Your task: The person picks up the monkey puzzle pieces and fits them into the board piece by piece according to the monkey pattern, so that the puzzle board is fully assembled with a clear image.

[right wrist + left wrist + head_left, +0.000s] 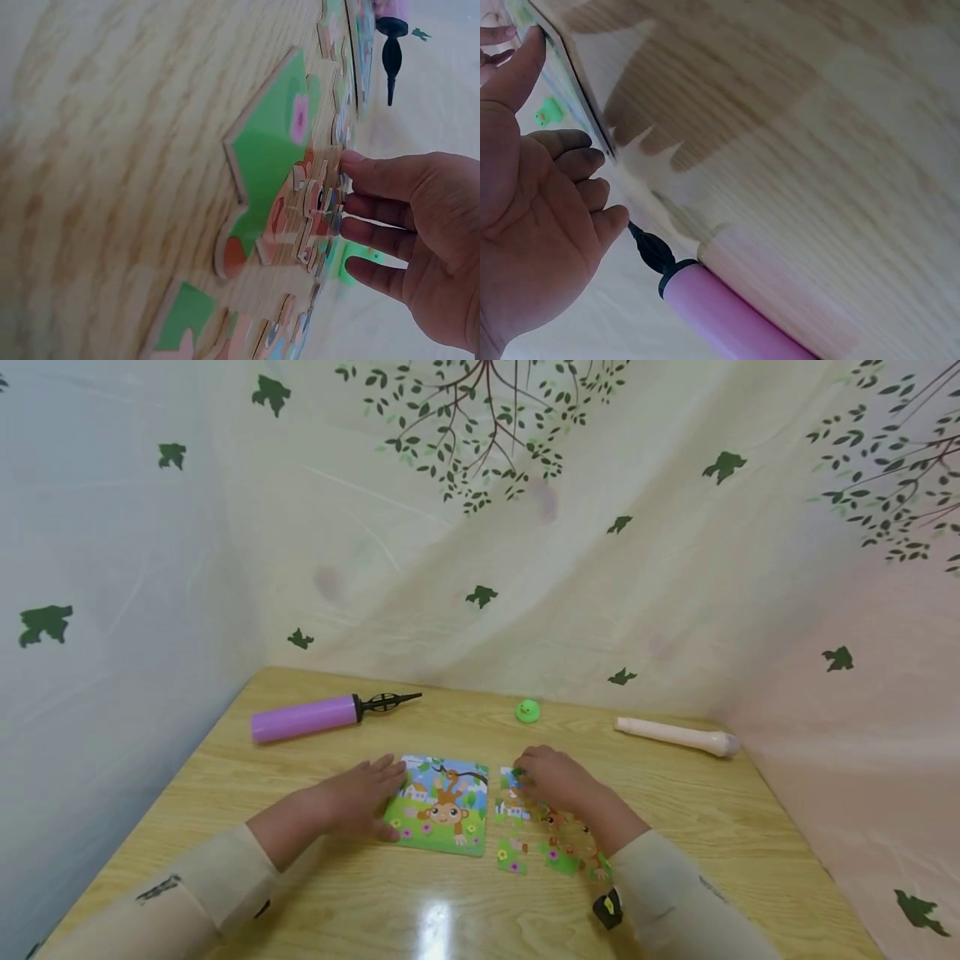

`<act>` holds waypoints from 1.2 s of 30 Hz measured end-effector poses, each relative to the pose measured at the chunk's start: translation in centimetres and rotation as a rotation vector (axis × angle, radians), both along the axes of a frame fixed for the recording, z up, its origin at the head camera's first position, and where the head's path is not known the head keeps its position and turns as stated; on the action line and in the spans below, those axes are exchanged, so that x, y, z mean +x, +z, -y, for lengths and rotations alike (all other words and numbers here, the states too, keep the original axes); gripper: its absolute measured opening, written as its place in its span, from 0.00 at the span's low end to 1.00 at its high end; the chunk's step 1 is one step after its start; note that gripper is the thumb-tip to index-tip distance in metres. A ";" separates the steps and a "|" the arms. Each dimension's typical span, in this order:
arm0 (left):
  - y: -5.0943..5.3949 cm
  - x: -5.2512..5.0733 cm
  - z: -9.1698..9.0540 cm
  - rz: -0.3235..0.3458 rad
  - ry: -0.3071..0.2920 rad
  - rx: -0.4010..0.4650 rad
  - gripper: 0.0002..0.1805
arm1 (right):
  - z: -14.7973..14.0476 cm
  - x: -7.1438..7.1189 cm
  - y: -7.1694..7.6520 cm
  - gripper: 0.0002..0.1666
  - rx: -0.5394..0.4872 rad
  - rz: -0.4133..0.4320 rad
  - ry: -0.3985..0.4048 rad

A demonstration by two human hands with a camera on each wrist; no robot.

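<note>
A square monkey picture board (447, 827) lies flat on the table. My left hand (358, 797) touches its left edge, fingers spread and thumb near the lower corner; in the left wrist view the left hand (540, 202) shows its palm side. Just right of the board lie several loose jigsaw pieces (512, 860), with gaps between them. Over their far end is my right hand (558, 783), fingertips down at the pieces. In the right wrist view a green piece with a pink flower (274, 135) lies near the right hand (420, 225), whose fingers are loosely extended. Its fingertip contact is partly hidden.
A purple hand pump (307, 718) with a black nozzle lies at the back left of the wooden table (375, 902). A small green duck toy (528, 711) sits at the back middle. A pale pink stick-shaped object (675, 736) lies back right. Patterned curtains (420, 568) surround the table.
</note>
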State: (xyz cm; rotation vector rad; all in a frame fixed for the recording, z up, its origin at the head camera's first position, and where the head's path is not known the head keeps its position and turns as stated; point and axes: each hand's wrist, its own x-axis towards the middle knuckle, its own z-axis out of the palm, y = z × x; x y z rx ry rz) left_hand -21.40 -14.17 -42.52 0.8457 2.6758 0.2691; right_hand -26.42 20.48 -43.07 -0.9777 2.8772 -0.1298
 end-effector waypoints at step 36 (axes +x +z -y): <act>-0.4 0.2 -0.5 0.011 0.092 -0.039 0.58 | 10.7 -0.6 1.2 0.19 0.006 -0.093 0.196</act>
